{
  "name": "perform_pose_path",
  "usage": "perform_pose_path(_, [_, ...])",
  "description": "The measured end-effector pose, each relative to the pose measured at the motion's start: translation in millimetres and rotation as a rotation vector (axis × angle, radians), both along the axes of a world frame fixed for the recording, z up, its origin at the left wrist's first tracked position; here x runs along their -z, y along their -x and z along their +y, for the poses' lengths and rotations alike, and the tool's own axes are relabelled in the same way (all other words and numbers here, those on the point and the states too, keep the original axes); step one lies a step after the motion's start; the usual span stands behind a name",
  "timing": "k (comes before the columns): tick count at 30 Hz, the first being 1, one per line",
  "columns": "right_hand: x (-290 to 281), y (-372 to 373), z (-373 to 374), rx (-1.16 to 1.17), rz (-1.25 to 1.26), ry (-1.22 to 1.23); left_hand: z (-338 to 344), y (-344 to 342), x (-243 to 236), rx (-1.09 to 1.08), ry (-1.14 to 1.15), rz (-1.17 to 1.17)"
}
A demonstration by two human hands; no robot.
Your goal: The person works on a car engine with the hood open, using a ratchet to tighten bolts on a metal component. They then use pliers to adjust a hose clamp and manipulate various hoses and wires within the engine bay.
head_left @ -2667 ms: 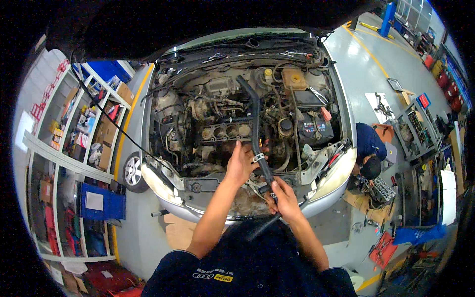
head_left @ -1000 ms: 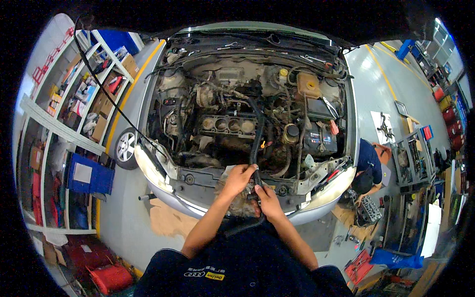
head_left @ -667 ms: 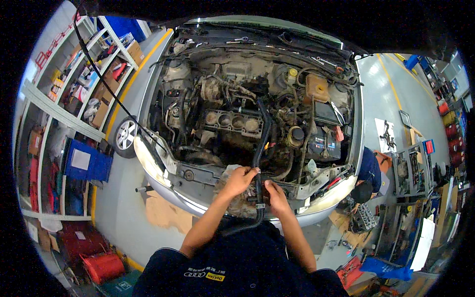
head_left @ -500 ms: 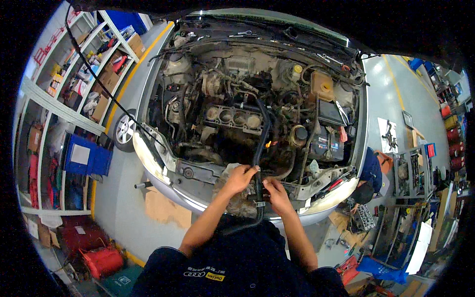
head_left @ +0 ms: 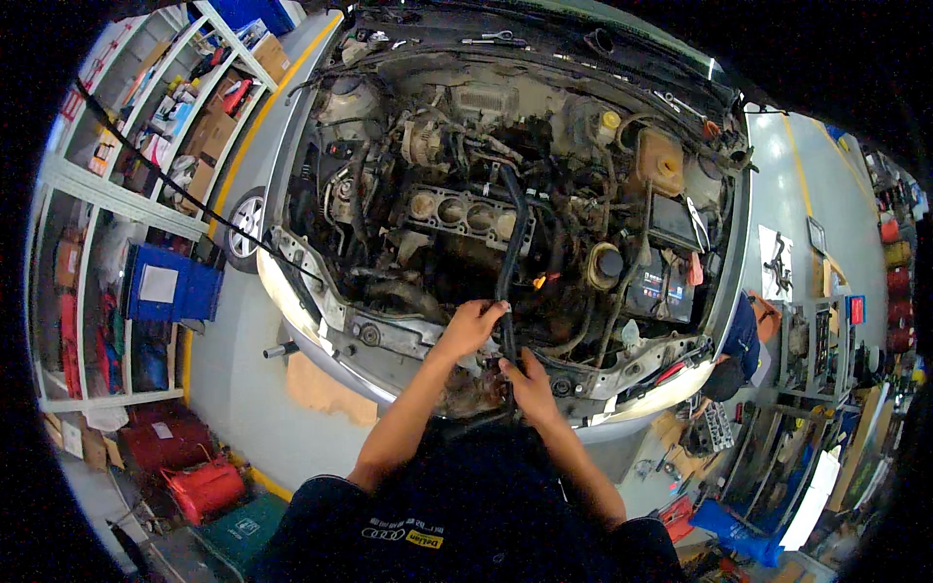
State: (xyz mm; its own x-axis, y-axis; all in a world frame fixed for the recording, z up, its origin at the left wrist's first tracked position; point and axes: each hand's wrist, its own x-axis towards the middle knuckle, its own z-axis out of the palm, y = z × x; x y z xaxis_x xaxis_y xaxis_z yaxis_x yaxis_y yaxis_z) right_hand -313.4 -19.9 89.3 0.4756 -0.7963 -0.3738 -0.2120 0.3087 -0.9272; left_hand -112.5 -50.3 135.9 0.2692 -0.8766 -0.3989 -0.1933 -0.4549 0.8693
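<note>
A long black hose (head_left: pixel 514 255) runs from the middle of the open engine bay toward my body, passing over the engine block (head_left: pixel 459 216) with its row of round cylinders. My left hand (head_left: pixel 470 332) grips the hose near the front of the bay, thumb along its top. Just below, my right hand (head_left: pixel 531 389) has its fingers closed on the same hose from the right side. The hose's near end bends off by my dark shirt and is partly hidden.
A car battery (head_left: pixel 661 288) and a tan coolant tank (head_left: pixel 660 163) sit at the bay's right. Spanners (head_left: pixel 498 39) lie along its far edge. A crouching co-worker (head_left: pixel 734 350) is beyond the right headlight. Shelves (head_left: pixel 126 204) and a wheel (head_left: pixel 245 231) stand at left.
Both hands have moved slightly away from my body with the hose. My right hand has come in closer against it. The lower bend of the hose shows less, and the view has shifted a little.
</note>
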Motion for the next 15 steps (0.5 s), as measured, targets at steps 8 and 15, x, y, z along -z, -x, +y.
perform_pose_path(8, [-46,-3,-7,0.258,-0.062,-0.375,-2,-5,-13,-0.076,0.065,0.313])
perform_pose_path(15, [-47,1,1,0.136,0.033,-0.005,-10,13,-46,-0.301,0.192,0.801])
